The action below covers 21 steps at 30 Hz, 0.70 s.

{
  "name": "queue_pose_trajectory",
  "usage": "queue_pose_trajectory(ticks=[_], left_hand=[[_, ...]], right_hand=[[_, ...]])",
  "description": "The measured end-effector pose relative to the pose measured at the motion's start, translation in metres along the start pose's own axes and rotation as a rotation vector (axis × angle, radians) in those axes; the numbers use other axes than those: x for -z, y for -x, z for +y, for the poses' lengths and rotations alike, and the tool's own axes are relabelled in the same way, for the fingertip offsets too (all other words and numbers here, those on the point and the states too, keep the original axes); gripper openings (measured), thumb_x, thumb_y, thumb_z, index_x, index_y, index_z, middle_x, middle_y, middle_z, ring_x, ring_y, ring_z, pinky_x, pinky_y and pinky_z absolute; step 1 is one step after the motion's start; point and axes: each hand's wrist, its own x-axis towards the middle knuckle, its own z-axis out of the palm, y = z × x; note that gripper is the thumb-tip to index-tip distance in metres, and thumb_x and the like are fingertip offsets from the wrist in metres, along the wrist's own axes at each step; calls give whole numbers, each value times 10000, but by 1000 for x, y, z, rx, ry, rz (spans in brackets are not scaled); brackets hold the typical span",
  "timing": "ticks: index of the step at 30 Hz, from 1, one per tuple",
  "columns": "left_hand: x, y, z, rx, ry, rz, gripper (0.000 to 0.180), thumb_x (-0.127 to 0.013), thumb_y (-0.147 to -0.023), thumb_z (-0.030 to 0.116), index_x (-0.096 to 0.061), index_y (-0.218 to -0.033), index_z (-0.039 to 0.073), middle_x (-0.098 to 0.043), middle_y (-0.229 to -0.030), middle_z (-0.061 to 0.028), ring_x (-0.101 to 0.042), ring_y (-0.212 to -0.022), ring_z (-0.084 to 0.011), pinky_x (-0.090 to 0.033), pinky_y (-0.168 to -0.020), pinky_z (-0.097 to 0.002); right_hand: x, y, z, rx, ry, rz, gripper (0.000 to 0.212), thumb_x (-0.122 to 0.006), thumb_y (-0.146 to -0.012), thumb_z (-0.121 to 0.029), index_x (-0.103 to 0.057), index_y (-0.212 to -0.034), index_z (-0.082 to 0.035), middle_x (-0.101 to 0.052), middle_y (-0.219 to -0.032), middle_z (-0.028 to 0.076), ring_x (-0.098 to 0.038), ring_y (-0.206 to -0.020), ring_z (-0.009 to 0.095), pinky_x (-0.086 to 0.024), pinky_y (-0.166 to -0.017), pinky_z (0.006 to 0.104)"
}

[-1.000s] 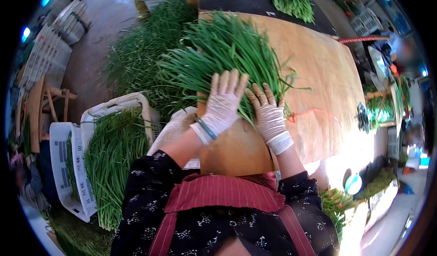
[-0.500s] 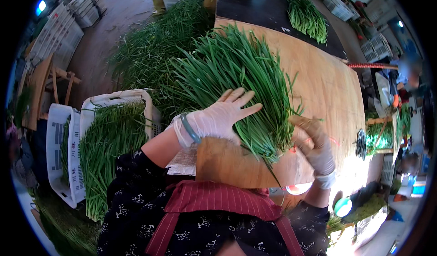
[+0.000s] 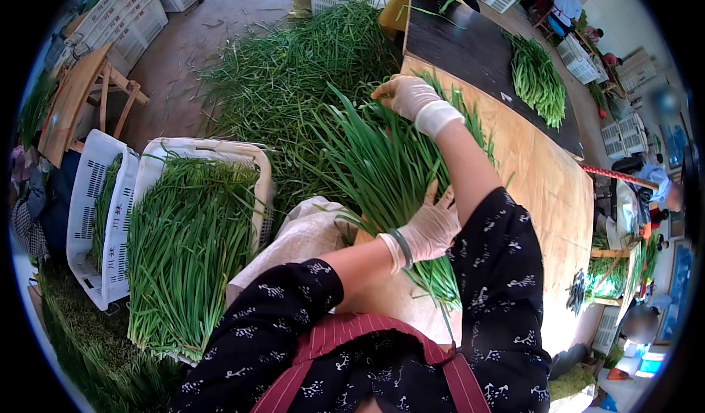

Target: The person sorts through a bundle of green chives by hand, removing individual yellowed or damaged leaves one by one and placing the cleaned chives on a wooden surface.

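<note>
A loose bunch of long, flat green garlic chives (image 3: 378,159) lies over the wooden board (image 3: 547,192), its leaf tips away from me and its pale stem ends (image 3: 439,284) toward me. My left hand (image 3: 422,233), in a thin white glove with a green bangle at the wrist, rests on the lower part of the bunch with fingers spread. Stretched across to the far end, my gloved right hand (image 3: 415,101) is over the leaf tips, its fingers extended toward the left and slightly bent. My right forearm covers part of the bunch's right side.
A white crate full of chives (image 3: 194,240) stands at left, beside another tilted white crate (image 3: 99,222). Loose greens (image 3: 294,67) are heaped on the floor beyond. Another chive bunch (image 3: 538,81) lies on the dark board (image 3: 470,45). A person (image 3: 564,5) sits far right.
My right hand has gone from the stem ends to the far leaf tips. My left hand has shifted down the bunch toward the stems. The view has swung a little.
</note>
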Motion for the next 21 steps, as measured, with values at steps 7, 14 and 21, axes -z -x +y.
queue_pose_trajectory(ticks=[7,14,21], left_hand=[[-24,1,-4,40,10,130,638,-476,-795,411,-324,-1318,78,-241,-1410,-109,-173,-1315,-302,-99,-1045,-557],[-14,0,-9,46,177,126,741,-487,-721,348,-252,-1349,33,-248,-1410,-107,-135,-1334,-311,-63,-1053,-578],[-14,-4,-7,14,91,40,694,-525,-733,342,-300,-1345,103,-212,-1424,-105,-109,-1335,-340,-67,-1037,-598]], right_hand=[[-33,-50,-11,-224,390,-284,261,-584,-759,-217,-656,-1009,-192,-620,-1034,111,-602,-936,286,-483,-809,372],[-15,-26,9,-307,-76,-153,270,-598,-763,-276,-664,-970,-116,-645,-964,105,-606,-875,258,-449,-812,330],[-18,-12,28,-513,-744,-97,204,-482,-803,-188,-604,-877,-42,-628,-814,90,-591,-713,204,-465,-690,342]])
